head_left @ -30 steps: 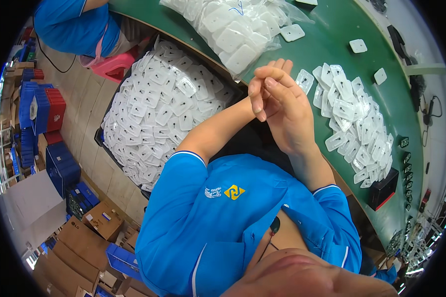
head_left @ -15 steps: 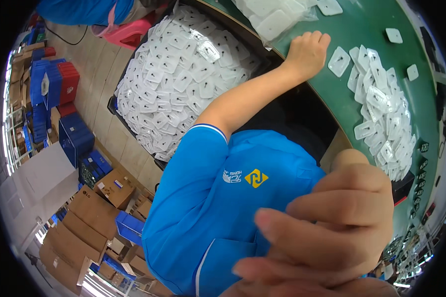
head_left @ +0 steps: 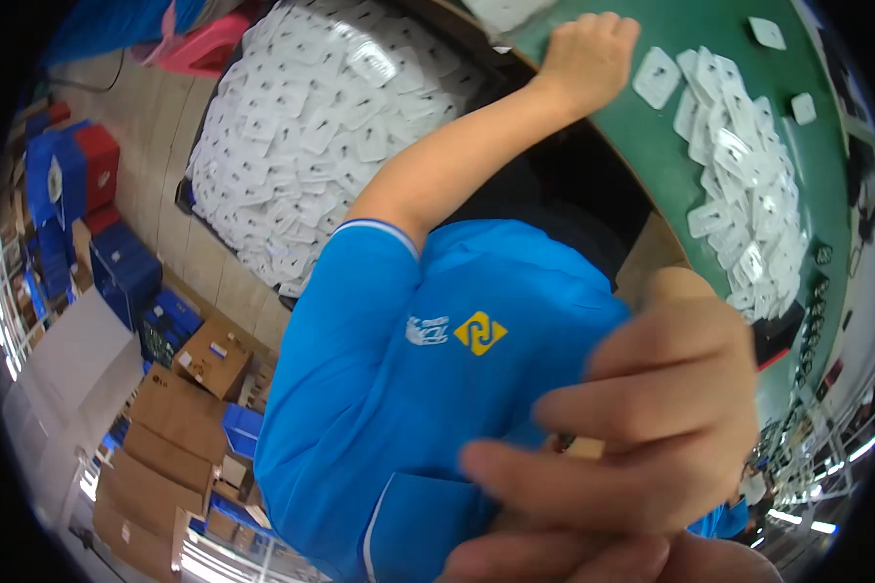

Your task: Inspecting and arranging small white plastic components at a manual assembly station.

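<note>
My left hand [head_left: 590, 63] lies at the near edge of the green table [head_left: 620, 136], its fingers curled into a loose fist with nothing visible in it. Close to it is a flat white rounded-square piece [head_left: 657, 78] with a small dark mark in the middle. A long heap of such white pieces [head_left: 739, 165] spreads over the table to the right. Very near the camera, my right hand [head_left: 651, 428] looms large and somewhat blurred. Its fingers are bent, with gaps between them, and nothing shows in its grasp. The lower frame edge cuts it off.
A dark bin [head_left: 187, 197] piled high with similar white pieces stands left of the table. Two single white pieces lie at the table's far side. Cardboard boxes [head_left: 177, 413], blue crates [head_left: 123, 264] and a pink stool [head_left: 204, 51] are on the floor at left.
The whole view has shifted, so the table, bin and left arm appear higher and slightly left. The right hand's fingers have moved a little before the camera; the left hand stays at the table edge.
</note>
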A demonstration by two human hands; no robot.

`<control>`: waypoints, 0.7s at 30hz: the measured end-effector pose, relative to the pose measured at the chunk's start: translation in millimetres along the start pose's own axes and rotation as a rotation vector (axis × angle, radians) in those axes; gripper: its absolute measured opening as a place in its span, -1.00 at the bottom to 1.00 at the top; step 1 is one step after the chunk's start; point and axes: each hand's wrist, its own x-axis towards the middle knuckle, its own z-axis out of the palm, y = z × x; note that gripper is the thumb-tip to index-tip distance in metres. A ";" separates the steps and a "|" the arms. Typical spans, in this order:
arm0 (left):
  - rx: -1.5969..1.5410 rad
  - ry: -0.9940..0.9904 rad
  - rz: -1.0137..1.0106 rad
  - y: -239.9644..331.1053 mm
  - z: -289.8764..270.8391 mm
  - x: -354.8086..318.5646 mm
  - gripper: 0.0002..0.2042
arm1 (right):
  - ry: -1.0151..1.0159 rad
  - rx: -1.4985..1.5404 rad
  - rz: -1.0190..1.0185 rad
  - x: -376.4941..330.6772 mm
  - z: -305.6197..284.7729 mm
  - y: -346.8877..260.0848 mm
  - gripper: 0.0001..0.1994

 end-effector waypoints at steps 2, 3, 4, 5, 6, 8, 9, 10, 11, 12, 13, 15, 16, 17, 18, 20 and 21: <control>0.040 0.016 -0.018 -8.7 3.2 -5.3 -0.92 | 0.012 0.033 0.032 -3.0 0.8 -54.3 -0.94; 0.056 0.036 -0.021 -11.9 14.6 -5.7 -0.92 | 0.022 0.044 0.046 -6.6 -18.9 -82.0 -0.94; 0.074 0.058 -0.022 -15.6 26.5 -5.5 -0.93 | 0.031 0.056 0.057 -14.4 -11.6 -105.2 -0.94; 0.084 0.081 -0.018 -14.7 39.6 -3.7 -0.93 | 0.039 0.059 0.070 -16.7 -15.9 -91.8 -0.94; 0.068 0.103 -0.019 -10.5 52.0 -2.4 -0.93 | 0.044 0.045 0.103 -14.6 -13.3 -89.4 -0.94; 0.015 0.115 -0.006 4.5 55.7 -2.0 -0.94 | 0.053 -0.009 0.173 -2.4 6.4 -60.4 -0.94; 0.015 0.010 -0.023 8.7 31.4 1.1 -0.93 | 0.053 -0.027 0.204 -6.5 -2.4 -53.7 -0.94; 0.016 -0.095 -0.041 6.9 13.5 1.2 -0.92 | 0.051 -0.043 0.235 -2.7 6.3 -67.3 -0.94; 0.076 -0.246 -0.075 -3.8 8.4 -2.2 -0.92 | 0.038 -0.050 0.265 -13.8 -10.2 -74.8 -0.94; 0.104 -0.412 -0.072 0.9 -3.5 8.4 -0.92 | 0.046 -0.101 0.308 -11.6 -15.9 -35.4 -0.94; -0.008 -0.610 -0.129 12.7 -15.1 18.4 -0.91 | 0.052 -0.151 0.353 -9.0 -19.1 -17.3 -0.94; 0.025 -0.655 -0.084 18.5 -9.1 19.3 -0.91 | 0.074 -0.260 0.434 -1.6 -21.2 1.0 -0.94; 0.107 -0.684 -0.087 19.0 -5.9 18.2 -0.90 | 0.082 -0.300 0.474 -9.4 -23.9 21.0 -0.94; 0.201 -0.709 -0.104 17.1 -7.8 18.3 -0.89 | 0.085 -0.323 0.509 -3.8 -14.4 11.4 -0.93; 0.137 -0.603 -0.203 18.8 -11.3 16.6 -0.90 | 0.091 -0.350 0.547 -5.4 -15.6 7.3 -0.93; 0.060 -0.592 -0.260 15.8 -9.3 16.7 -0.92 | 0.101 -0.408 0.606 -5.5 -25.9 -1.2 -0.93; 0.065 -0.588 -0.254 15.5 -7.5 16.5 -0.92 | 0.103 -0.410 0.598 -7.8 -31.1 -2.4 -0.93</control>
